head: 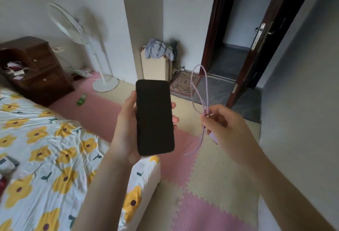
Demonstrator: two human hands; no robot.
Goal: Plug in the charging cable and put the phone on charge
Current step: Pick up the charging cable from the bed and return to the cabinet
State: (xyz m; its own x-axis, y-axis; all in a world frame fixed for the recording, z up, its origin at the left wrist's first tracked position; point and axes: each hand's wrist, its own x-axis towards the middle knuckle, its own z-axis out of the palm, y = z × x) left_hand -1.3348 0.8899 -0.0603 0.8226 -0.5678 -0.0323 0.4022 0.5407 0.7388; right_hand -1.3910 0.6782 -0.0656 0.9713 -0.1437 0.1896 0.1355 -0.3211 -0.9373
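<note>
Phone (155, 117), dark screen, no legible writing, in left hand's (126, 126) curled fingers (175, 119); lilac cable (200, 87) pinched in right hand (222, 126).

The phone (155, 117) is a black slab with a dark, blank screen facing up, upright in the left hand (128, 126), thumb along its left edge and fingertips curling round its right edge. The lilac charging cable (200, 91) is pinched in the right hand (222, 126), looping above the fingers, one end trailing down
</note>
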